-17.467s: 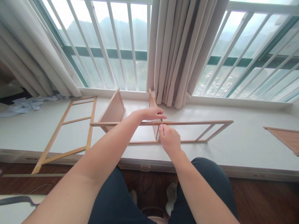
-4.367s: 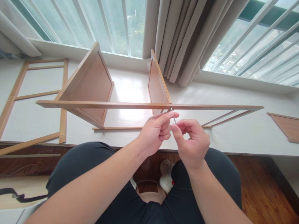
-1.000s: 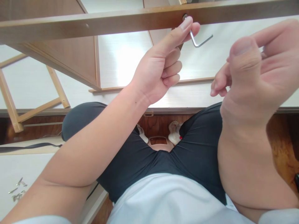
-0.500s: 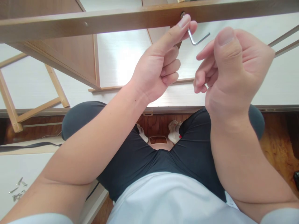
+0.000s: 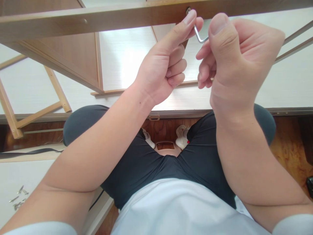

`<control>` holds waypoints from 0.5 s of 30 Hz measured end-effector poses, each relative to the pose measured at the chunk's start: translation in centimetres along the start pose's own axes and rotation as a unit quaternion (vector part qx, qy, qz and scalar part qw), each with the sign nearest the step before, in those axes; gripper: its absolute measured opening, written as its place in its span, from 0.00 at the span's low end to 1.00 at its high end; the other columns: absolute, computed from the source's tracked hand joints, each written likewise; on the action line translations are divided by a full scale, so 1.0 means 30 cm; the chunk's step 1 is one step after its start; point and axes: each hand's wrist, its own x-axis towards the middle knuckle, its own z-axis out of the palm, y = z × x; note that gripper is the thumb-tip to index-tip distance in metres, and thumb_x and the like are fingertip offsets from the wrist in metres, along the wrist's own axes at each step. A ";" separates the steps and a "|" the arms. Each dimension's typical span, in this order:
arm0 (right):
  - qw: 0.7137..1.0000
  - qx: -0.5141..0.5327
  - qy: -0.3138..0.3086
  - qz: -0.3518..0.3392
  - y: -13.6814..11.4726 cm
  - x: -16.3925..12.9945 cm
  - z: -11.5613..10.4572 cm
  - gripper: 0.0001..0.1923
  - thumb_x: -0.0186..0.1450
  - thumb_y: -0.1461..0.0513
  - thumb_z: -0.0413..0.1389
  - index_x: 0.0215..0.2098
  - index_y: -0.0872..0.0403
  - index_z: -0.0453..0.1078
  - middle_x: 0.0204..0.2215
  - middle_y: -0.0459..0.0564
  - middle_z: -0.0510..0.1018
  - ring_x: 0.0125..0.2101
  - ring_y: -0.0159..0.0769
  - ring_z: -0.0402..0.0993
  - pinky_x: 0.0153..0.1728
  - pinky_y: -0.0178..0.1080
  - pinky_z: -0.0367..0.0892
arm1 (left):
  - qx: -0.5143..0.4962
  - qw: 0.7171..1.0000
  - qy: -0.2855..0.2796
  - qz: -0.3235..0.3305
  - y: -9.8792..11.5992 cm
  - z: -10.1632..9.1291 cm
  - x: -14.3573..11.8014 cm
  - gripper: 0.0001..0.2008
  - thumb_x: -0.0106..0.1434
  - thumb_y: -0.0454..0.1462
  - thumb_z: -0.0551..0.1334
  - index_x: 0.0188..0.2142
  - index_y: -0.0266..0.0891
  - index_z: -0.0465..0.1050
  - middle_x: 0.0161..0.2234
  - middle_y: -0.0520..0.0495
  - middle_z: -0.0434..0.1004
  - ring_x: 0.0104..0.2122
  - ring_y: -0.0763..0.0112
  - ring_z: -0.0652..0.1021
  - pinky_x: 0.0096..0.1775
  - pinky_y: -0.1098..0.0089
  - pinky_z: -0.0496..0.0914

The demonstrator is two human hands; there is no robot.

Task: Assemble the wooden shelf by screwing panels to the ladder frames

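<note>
Steel, bent into an L, the hex key point(image 5: 200, 36) is the thing both hands meet on: its short end sits in a bolt head point(image 5: 188, 10) in the front face of a wooden rail point(image 5: 97, 19) that runs across the top of the view. The left hand point(image 5: 162, 67) pinches the key just below the bolt, forefinger stretched along the rail and thumb behind it, the other fingers curled loosely into the palm. The right hand point(image 5: 234, 62) closes on the long arm of the key, thumb on top and fingers wrapped under, so most of that arm is hidden in the grip. The rail belongs to a wooden frame standing on edge on the white window ledge point(image 5: 281, 91), and behind it a brown panel point(image 5: 73, 52) is already joined to it, slanting back toward the far edge of the ledge. A second small hole or bolt point(image 5: 85, 21) shows further left on the same rail. Another frame of thin slats point(image 5: 56, 94) lies flat near the left end of the ledge, apart from the one being worked on. By the look of it the bolt is nearly seated but the key is still engaged, so tightening seems unfinished. At the lower left corner a few loose metal fittings point(image 5: 18, 198) lie on a white surface, which suggests more joints remain.
</note>
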 end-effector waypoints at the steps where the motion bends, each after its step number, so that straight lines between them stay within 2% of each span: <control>1: 1.000 -0.002 -0.001 0.000 -0.003 -0.001 0.002 0.20 0.71 0.65 0.58 0.21 0.54 0.72 0.11 0.40 0.62 0.12 0.28 0.58 0.15 0.38 0.46 | 0.003 1.000 0.002 -0.001 0.000 0.000 0.000 0.16 0.68 0.49 0.62 0.34 0.37 0.69 0.22 0.58 0.49 0.17 0.92 0.54 0.23 0.84 0.49; 5: 0.999 -0.013 -0.011 0.036 -0.014 -0.007 0.006 0.22 0.72 0.66 0.56 0.19 0.51 0.69 0.12 0.41 0.62 0.12 0.29 0.58 0.14 0.39 0.48 | 0.011 1.000 0.020 -0.011 0.000 0.001 -0.003 0.15 0.66 0.49 0.65 0.36 0.39 0.72 0.20 0.58 0.50 0.17 0.90 0.55 0.23 0.83 0.49; 7: 0.996 -0.043 -0.020 0.072 -0.012 -0.010 0.002 0.22 0.73 0.63 0.54 0.20 0.50 0.68 0.14 0.42 0.64 0.13 0.30 0.60 0.15 0.38 0.51 | 0.010 0.999 0.028 -0.016 0.000 0.003 -0.006 0.15 0.64 0.49 0.68 0.36 0.40 0.73 0.19 0.58 0.50 0.17 0.88 0.56 0.21 0.81 0.47; 9: 0.993 -0.066 -0.032 0.089 -0.003 -0.012 -0.007 0.22 0.75 0.58 0.53 0.22 0.50 0.69 0.15 0.42 0.67 0.14 0.29 0.61 0.15 0.37 0.53 | 0.006 1.000 0.007 -0.013 0.000 0.004 -0.008 0.13 0.62 0.47 0.70 0.36 0.41 0.74 0.18 0.58 0.49 0.16 0.88 0.55 0.20 0.80 0.46; 13: 0.998 -0.011 -0.021 0.054 0.023 -0.012 -0.036 0.23 0.74 0.55 0.57 0.21 0.52 0.71 0.12 0.42 0.64 0.10 0.31 0.60 0.12 0.39 0.47 | -0.012 0.997 -0.078 0.003 0.002 0.005 -0.012 0.10 0.63 0.43 0.71 0.37 0.41 0.76 0.19 0.59 0.48 0.16 0.88 0.51 0.19 0.79 0.44; 15: 0.999 0.004 0.002 0.049 0.035 -0.012 -0.051 0.22 0.73 0.56 0.59 0.21 0.52 0.72 0.11 0.41 0.64 0.10 0.31 0.59 0.11 0.39 0.46 | -0.032 0.998 -0.051 -0.009 0.003 0.005 -0.012 0.10 0.63 0.43 0.71 0.38 0.41 0.75 0.19 0.59 0.49 0.15 0.88 0.52 0.18 0.80 0.44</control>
